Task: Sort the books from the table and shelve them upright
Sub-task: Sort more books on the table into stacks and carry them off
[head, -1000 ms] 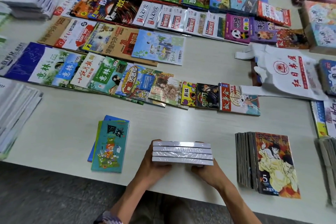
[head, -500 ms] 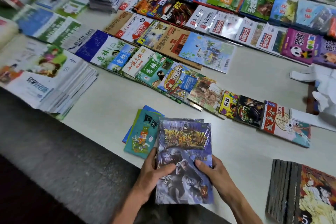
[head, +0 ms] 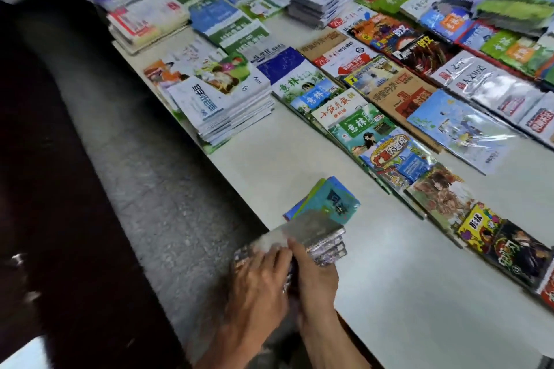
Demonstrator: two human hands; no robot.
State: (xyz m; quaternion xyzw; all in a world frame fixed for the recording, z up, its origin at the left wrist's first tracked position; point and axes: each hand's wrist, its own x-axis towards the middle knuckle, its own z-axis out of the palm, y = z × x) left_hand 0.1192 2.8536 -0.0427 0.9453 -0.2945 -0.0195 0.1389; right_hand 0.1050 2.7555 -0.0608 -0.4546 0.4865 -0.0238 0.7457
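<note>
Left hand: my left hand (head: 257,281) lies on the near end of the small stack of shrink-wrapped paperback books (head: 311,241); its fingers (head: 269,257) are curled over the top edge and grip the stack.
Right hand: my right hand (head: 316,275) clamps the same stack from the right side, thumb laid against the upper face.
Stack position: held between both hands at the near edge of the white tabletop (head: 419,293), partly over the grey floor (head: 144,189). Motion blur hides whether its underside touches the tabletop.
Nearest neighbour: a teal and blue pair of thin glossy booklets (head: 329,201) lies flat just beyond the stack, touching or nearly so; I cannot tell which.
Tabletop load: rows of flat colourful magazines (head: 374,129) run diagonally away to the right; a tall pile of white-covered workbooks (head: 221,105) sits at the left edge, with more piles behind it.
Shelf: not in view.
Progress: judged early. One stack is in hand and nothing visible stands upright.
Remaining: almost all of the books lie flat and unsorted into a shelf; carrying and upright placement are not yet done.
</note>
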